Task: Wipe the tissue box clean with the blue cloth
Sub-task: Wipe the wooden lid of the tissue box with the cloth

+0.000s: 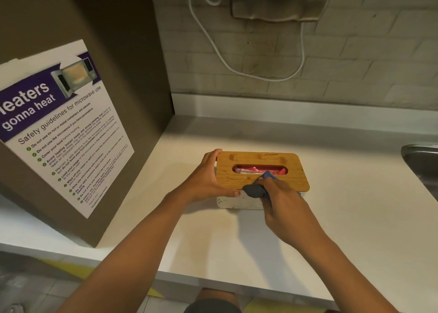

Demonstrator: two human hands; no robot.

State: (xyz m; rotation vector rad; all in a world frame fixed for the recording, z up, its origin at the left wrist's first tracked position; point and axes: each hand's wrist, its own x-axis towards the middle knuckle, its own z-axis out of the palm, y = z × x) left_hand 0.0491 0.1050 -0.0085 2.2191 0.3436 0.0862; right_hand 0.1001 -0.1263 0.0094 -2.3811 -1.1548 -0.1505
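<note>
Hands [279, 198] wipe near "Safety guidelines" poster [64, 132].

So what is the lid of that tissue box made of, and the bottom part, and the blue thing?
The rectangular brown lid looks like wood, or a wood-look board: it shows grain lines and a smooth, slightly shiny finish. The white speckled box base seems to be matte plastic or stone-like material; it is hard to tell. The crumpled blue cloth is soft fabric, since it bunches in folds.
</note>
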